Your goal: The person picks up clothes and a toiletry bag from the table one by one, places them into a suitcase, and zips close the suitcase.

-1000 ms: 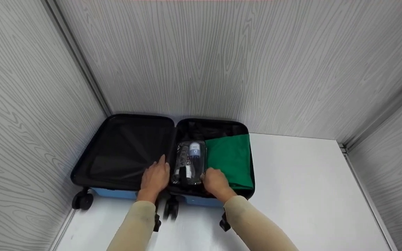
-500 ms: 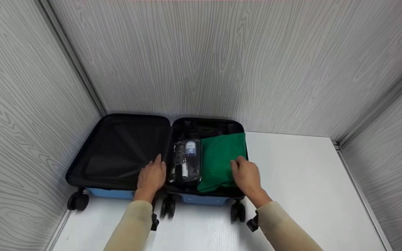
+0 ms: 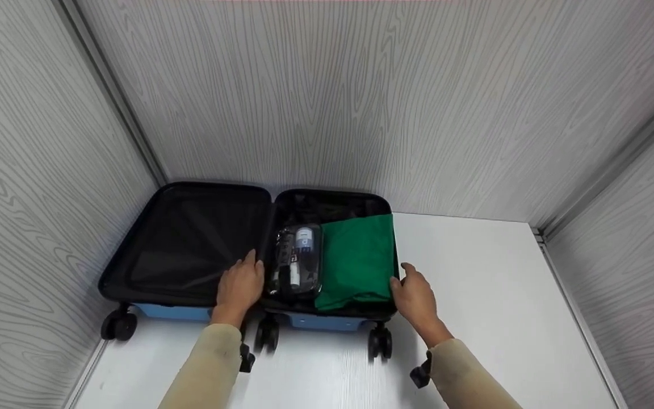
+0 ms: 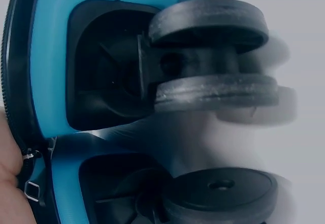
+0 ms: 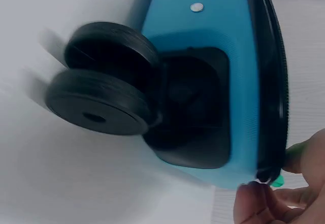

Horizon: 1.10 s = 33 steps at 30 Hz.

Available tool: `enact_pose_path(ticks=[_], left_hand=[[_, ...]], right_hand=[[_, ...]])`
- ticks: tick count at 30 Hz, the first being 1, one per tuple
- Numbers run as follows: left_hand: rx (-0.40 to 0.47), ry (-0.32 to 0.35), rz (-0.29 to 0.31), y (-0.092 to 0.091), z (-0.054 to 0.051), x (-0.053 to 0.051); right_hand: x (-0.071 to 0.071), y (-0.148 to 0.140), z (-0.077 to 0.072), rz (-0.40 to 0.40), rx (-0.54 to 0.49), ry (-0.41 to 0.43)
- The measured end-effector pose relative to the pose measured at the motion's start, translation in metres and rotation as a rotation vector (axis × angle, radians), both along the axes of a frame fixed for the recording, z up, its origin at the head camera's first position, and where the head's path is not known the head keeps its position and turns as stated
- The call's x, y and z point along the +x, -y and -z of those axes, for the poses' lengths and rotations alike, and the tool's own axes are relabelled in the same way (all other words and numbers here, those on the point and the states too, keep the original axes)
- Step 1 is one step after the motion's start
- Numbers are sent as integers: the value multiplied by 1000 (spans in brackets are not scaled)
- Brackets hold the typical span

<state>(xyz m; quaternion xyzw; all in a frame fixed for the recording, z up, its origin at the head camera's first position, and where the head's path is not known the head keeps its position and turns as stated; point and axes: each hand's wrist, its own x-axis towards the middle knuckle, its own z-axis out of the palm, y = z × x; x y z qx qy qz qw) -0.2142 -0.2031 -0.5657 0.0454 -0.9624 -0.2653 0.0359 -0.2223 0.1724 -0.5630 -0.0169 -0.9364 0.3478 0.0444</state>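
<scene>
A blue suitcase with black lining lies spread flat, its left half (image 3: 191, 244) bare inside. In the right half sit a clear pouch of bottles (image 3: 298, 261) and, beside it, a folded green cloth (image 3: 358, 261). My left hand (image 3: 239, 287) rests, fingers extended, on the inner rim of the left half near the hinge; part of it (image 4: 11, 178) shows by the zipper in the left wrist view. My right hand (image 3: 416, 298) is at the right half's outer front corner, where the right wrist view shows thumb and fingers (image 5: 254, 203) around the zippered rim.
Black wheels (image 3: 381, 342) stick out from the suitcase's near side over the white floor (image 3: 469, 284). Wood-grained grey panels (image 3: 315, 102) stand behind it and at both sides, the left panel (image 3: 26, 199) close to the left half.
My right hand let go of the pouch's near corner, passed over the green cloth and came to the suitcase's right edge. The cloth's near edge shifted left. My left hand stayed by the hinge.
</scene>
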Motion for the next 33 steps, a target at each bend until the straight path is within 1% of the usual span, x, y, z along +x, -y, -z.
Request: enact_pose_path(ticks=[2,4,9,13,16,19,21,23,26,28,30,32,33], left_hand=[[5,-4,-5,1,-2,1],[17,-3,-16,2,-5,3],[52,17,-47,5,-13,8],[105,24,-70,8,-17,17],[153,-5,-97,13,-18,25],[186,-53,-141,21,-19,34],[198,-95,-183,28,-20,41],[202,-156,-234,35,-19,47],[190,-295,-338,43,-14,57],[181,-398,-417,48,-9,62],[175,-473,-500,51,-2,65],[177,-500,-586,54,4,68],[184,-487,-623,56,6,68]], right_hand=[[0,1,5,5,-5,32],[0,3,9,8,-33,81],[0,7,10,13,-97,177],[1,8,10,13,-65,173],[3,8,12,21,-60,155],[3,8,14,26,-61,140],[4,9,15,28,-56,134],[4,9,16,31,-54,127],[5,9,16,38,-56,121],[5,8,16,49,-58,121],[5,7,16,54,-59,120],[6,7,16,57,-55,117],[6,7,16,57,-56,116]])
